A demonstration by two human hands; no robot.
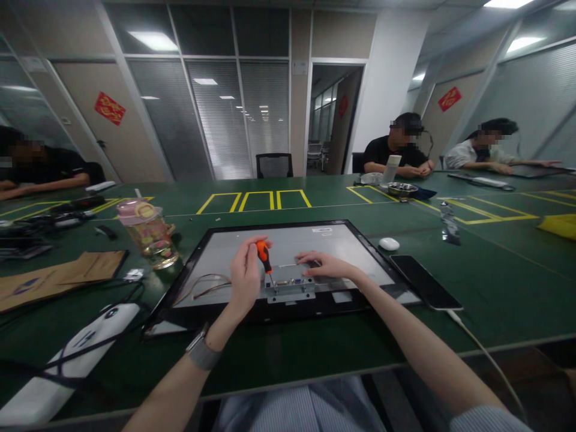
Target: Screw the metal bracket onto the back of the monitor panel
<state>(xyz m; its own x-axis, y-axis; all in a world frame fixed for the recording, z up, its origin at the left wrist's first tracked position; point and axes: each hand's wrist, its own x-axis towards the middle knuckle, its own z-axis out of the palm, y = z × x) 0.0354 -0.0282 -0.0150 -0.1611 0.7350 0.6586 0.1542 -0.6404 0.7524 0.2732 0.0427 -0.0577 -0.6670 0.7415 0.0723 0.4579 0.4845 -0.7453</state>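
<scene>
A screwdriver (263, 254) with an orange and black handle is gripped in my left hand (246, 273), its shaft slanting down to the left end of a metal bracket (290, 294). Connector ports sit along that bracket. My right hand (328, 266) rests with fingers stretched over the bracket's far right side; whether it presses on it I cannot tell. Both are above a flat display panel (351, 252), grey-backed with a black frame, lying on the table. Thin wires (209, 285) run across the panel's left part. The screwdriver's tip is too small to make out clearly.
A phone (425, 282) on a cable and a white earbud case (389, 244) lie right of the panel. To the left stand a pink-lidded bottle (148, 231), a white power strip (76, 354) and brown paper bags (63, 276). Several people sit around the green table (324, 207).
</scene>
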